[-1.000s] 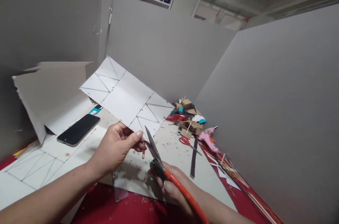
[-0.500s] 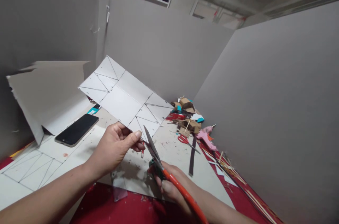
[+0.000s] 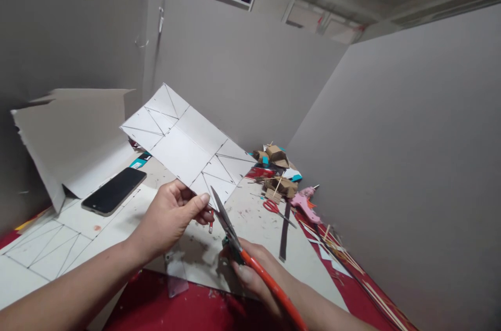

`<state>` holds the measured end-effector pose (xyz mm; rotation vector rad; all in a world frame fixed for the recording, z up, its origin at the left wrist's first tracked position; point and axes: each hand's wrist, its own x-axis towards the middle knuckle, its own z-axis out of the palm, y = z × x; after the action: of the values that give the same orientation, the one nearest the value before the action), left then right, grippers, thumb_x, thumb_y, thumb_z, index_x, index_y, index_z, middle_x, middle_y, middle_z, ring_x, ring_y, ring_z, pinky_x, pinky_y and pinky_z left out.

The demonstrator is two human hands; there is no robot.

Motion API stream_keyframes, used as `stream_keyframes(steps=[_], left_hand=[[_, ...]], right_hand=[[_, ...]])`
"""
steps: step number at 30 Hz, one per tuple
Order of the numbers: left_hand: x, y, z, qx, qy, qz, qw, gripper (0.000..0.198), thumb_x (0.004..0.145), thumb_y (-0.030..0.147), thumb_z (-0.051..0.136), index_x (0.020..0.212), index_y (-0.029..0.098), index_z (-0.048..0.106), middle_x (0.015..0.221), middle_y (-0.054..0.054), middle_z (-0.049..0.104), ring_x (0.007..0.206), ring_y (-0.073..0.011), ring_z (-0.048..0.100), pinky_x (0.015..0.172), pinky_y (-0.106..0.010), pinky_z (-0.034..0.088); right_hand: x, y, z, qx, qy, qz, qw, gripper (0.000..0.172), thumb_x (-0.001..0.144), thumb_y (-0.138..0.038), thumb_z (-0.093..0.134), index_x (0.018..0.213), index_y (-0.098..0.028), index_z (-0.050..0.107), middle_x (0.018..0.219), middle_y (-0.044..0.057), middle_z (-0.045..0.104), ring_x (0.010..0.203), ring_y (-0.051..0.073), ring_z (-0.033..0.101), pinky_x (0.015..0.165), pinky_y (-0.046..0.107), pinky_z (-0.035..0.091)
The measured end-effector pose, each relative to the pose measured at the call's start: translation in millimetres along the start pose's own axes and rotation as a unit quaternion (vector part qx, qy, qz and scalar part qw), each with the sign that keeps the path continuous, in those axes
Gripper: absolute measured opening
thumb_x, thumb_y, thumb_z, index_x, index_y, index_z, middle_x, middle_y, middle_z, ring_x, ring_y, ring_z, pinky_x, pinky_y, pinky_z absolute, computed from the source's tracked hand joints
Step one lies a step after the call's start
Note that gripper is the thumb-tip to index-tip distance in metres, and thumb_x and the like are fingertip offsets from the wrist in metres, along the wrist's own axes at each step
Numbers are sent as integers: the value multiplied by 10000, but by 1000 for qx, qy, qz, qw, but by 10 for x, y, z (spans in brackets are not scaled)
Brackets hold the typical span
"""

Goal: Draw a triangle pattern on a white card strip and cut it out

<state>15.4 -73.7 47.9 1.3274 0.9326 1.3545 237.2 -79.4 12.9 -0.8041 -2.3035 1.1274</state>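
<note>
My left hand [image 3: 176,211] pinches the near lower edge of a white card sheet [image 3: 186,148], thumb on top. Black lines, some diagonal, divide the sheet into panels. It tilts up above the table. My right hand [image 3: 254,268] grips a pair of scissors [image 3: 230,229] with an orange handle, its blades pointing up and away. The blades meet the card's near corner, just right of my left thumb. Whether they have cut into it I cannot tell. Part of a red pencil [image 3: 211,225] shows below the left fingers.
A phone [image 3: 114,191] lies at left on a lined white sheet [image 3: 50,250], before a folded white board [image 3: 90,138]. At right are small red scissors [image 3: 271,207], a dark strip [image 3: 285,232], a pink glue gun [image 3: 305,203], cardboard scraps [image 3: 276,156] and thin sticks [image 3: 381,299].
The card's far left end has shifted slightly right and down. Both hands stay nearly where they were, and the scissor blades remain at the card's near corner.
</note>
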Motion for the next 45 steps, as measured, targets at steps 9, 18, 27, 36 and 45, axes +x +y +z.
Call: stream_keyframes(steps=[9,18,27,36,45], left_hand=[[2,4,7,-3,0,-6,1000,245,810,372,732,726,165,632,631,-51,745,585,-164,698,606,-276,562],[10,-4,8,-10,-3,-10,1000,225,809,351,731,723,164,638,630,-46,745,581,-158,698,595,-266,565],[16,-24,-4,-22,-7,-14,1000,196,833,310,722,740,155,648,633,-42,751,578,-138,699,587,-234,562],[26,-43,-1,-32,-13,-11,999,210,814,327,736,739,142,670,628,-42,752,565,-131,693,577,-221,559],[23,-40,17,-40,-11,-10,999,211,797,320,739,712,143,662,617,-42,750,560,-132,693,570,-220,562]], right_hand=[[-24,75,0,-11,3,9,1000,502,963,-660,381,936,-184,539,775,5,494,665,153,429,646,279,440],[-33,120,22,18,5,-4,1000,434,977,-598,404,916,-182,511,776,-4,440,678,148,370,612,273,369],[-36,123,29,25,8,4,1000,464,943,-641,447,870,-185,497,744,-13,418,659,144,354,597,271,353],[-46,168,63,38,23,-4,999,471,964,-629,406,814,-187,468,702,-19,397,622,133,335,561,261,326],[-38,132,96,64,29,-4,998,462,970,-612,410,800,-185,462,690,-19,390,610,128,324,545,260,316]])
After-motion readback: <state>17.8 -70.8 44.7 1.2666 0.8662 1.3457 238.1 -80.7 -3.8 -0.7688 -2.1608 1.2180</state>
